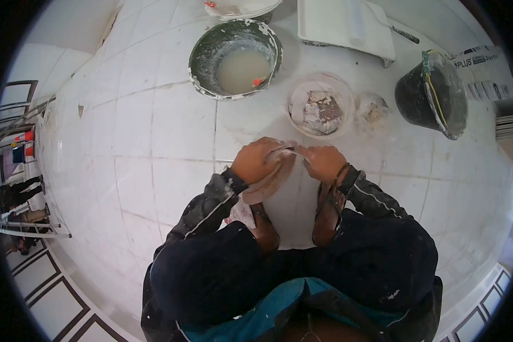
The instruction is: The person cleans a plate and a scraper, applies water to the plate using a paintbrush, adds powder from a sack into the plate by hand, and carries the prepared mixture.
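White tiled floor (182, 142) with surrounding objects. Upper centre: a dark green bucket (196, 57), its rim crusted white, containing cloudy liquid (242, 71) and a small orange-red fragment (259, 81). To its right, a white tray (319, 20); a tool with a dark handle (404, 34) lies at the tray's right side. Far right: a black bucket (410, 94) beside a sack (480, 62) printed "PLUS" and "3in1". Far left: a metal ladder (40, 234), an orange-and-white cone (25, 137) and a person in dark clothing (20, 192).
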The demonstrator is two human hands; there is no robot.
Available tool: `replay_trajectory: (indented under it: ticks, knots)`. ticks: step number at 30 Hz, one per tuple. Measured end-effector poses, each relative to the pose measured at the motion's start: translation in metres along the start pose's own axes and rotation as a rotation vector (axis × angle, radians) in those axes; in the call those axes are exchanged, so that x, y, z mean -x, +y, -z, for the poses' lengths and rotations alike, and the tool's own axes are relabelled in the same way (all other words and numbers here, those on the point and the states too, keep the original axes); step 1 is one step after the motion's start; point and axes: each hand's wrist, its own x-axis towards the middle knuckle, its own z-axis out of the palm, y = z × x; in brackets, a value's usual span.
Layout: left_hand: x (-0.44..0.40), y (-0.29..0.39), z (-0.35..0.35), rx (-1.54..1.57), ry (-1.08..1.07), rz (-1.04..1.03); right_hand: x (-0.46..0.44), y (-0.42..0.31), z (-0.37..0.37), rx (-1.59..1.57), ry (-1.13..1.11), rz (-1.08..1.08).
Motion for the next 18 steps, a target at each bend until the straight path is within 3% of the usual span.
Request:
replay_trajectory:
  ticks: [3, 5, 12, 18]
  knots:
    - [-0.019, 0.007, 0.005, -0.049, -0.032, 0.158, -0.004, -0.003, 0.010, 0.164, -0.009, -0.001]
    - [-0.023, 0.004, 0.007, -0.022, 0.000, 0.123, -0.005, 0.007, 0.006, 0.286, 0.072, 0.059]
    - [-0.023, -0.003, 0.008, -0.116, -0.001, 0.057, -0.010, 0.029, -0.028, 0.216, 0.058, -0.005]
    - [-0.011, -0.003, 0.006, -0.057, 0.115, 0.012, 0.002, 0.031, -0.056, 0.127, -0.116, -0.040]
